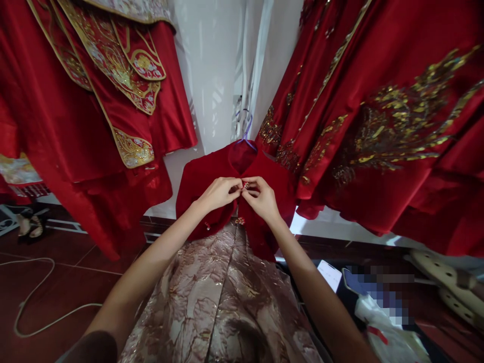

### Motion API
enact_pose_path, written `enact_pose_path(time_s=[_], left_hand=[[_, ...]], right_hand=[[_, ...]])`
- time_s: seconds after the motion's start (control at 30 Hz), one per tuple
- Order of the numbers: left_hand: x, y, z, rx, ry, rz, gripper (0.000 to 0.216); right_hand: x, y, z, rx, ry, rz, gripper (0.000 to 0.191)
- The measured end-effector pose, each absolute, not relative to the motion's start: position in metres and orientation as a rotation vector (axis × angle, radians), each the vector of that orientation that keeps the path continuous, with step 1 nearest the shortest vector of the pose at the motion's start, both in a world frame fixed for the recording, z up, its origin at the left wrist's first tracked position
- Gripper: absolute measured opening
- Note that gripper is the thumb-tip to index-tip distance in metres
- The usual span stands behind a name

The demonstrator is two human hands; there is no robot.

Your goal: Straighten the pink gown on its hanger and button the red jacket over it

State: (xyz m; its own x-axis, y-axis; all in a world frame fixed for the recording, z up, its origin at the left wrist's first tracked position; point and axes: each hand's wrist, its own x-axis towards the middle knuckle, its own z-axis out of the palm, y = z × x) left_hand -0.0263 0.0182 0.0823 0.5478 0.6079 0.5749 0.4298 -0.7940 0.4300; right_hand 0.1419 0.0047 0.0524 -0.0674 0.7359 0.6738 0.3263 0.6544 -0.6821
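Note:
A short red jacket (pixel 200 179) hangs on a purple hanger (pixel 246 132) against a white wall, above a pink and gold brocade skirt (pixel 223 297). My left hand (pixel 219 193) pinches the jacket's front edge near the collar. My right hand (pixel 260 197) meets it from the other side, its fingers closed on a small jewelled button (pixel 246 185) at the jacket's opening. A second button (pixel 239 221) sits lower on the front.
Red gowns with gold embroidery hang on the left (pixel 94 101) and right (pixel 385 116). A white cable (pixel 34 292) lies on the dark red floor, sandals (pixel 30 226) at far left. White bags and papers (pixel 381 317) lie at lower right.

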Motion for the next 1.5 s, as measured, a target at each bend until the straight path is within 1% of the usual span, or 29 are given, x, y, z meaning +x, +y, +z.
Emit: enact_pose_path(time_s=[0.07,0.13,0.17,0.2,0.23,0.33,0.37,0.5,0.63,0.7,0.8,0.93,1.03,1.13,1.23,1.37,1.43,1.5], left_hand=[[-0.023,0.017,0.073,2.332,0.863,1.111,0.010],[-0.021,0.012,0.057,2.025,0.803,1.124,0.018],[-0.021,0.008,0.047,1.866,0.762,1.135,0.024],[-0.021,0.003,0.037,1.720,0.725,1.153,0.029],[-0.020,-0.002,0.027,1.598,0.701,1.179,0.033],[-0.017,-0.013,0.003,1.391,0.723,1.233,0.041],[-0.015,-0.015,-0.001,1.354,0.740,1.239,0.042],[-0.009,-0.019,0.000,1.214,0.705,1.271,0.050],[-0.015,-0.033,0.006,1.156,0.617,1.102,0.060],[-0.022,-0.042,0.006,1.202,0.668,1.068,0.052],[-0.032,-0.049,0.000,1.296,0.789,1.123,0.036],[-0.039,-0.046,-0.010,1.362,0.922,1.246,0.033],[-0.039,-0.042,-0.016,1.499,0.999,1.295,0.032],[-0.034,-0.043,-0.018,1.566,0.953,1.263,0.029],[-0.027,-0.046,-0.015,1.542,0.914,1.303,0.024],[-0.030,-0.045,-0.011,1.626,1.090,1.550,0.018],[-0.039,-0.037,-0.011,1.653,1.249,1.731,0.018],[-0.050,-0.026,-0.013,1.617,1.378,1.870,0.023]], right_hand=[[0.139,0.004,0.043,-0.889,-1.597,0.436,0.048],[0.139,0.000,0.027,-0.914,-1.559,0.456,0.064],[0.141,-0.002,0.018,-0.942,-1.560,0.468,0.069],[0.143,-0.006,0.009,-0.983,-1.575,0.486,0.069],[0.147,-0.009,0.003,-1.030,-1.598,0.514,0.063],[0.161,-0.018,-0.001,-1.139,-1.706,0.651,0.029],[0.166,-0.022,0.004,-1.141,-1.745,0.714,0.025],[0.178,-0.040,0.034,-1.072,-1.771,0.963,0.033],[0.181,-0.063,0.056,-1.051,-1.787,1.051,0.050],[0.180,-0.073,0.063,-1.028,-1.842,1.007,0.051],[0.176,-0.082,0.067,-1.041,-1.897,0.936,0.040],[0.164,-0.077,0.054,-1.176,-1.933,0.806,0.034],[0.154,-0.065,0.034,-1.254,-1.907,0.741,0.039],[0.143,-0.055,0.019,-1.283,-1.859,0.716,0.045],[0.136,-0.051,0.016,-1.311,-1.826,0.690,0.037],[0.134,-0.052,0.019,-1.313,-1.795,0.701,0.022],[0.136,-0.053,0.021,-1.290,-1.769,0.711,0.020],[0.136,-0.055,0.023,-1.262,-1.729,0.700,0.021]])
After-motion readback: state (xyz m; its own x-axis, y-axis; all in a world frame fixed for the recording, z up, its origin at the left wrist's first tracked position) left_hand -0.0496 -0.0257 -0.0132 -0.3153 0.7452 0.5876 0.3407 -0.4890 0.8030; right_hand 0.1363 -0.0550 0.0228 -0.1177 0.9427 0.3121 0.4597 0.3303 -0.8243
